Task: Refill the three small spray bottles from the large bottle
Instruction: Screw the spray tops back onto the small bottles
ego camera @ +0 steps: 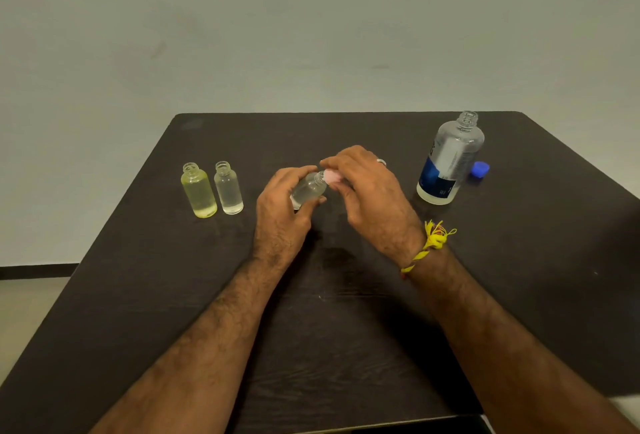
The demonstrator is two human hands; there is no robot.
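Left hand (282, 203) grips the third small bottle (308, 188) above the worktop (346, 312); right hand (360, 187) pinches its pink cap (331, 177). Two bottles (212, 191) stand uncapped, seemingly unfilled; big bottle (450, 159) open.

The light was dim and even, with a greenish-grey cast. Soft shadows lay on the dark table (346, 312) beneath the forearms. The large bottle (450, 159) caught faint highlights. Detail was soft throughout; the fingertips were slightly blurred, and wide-angle distortion splayed the table's edges
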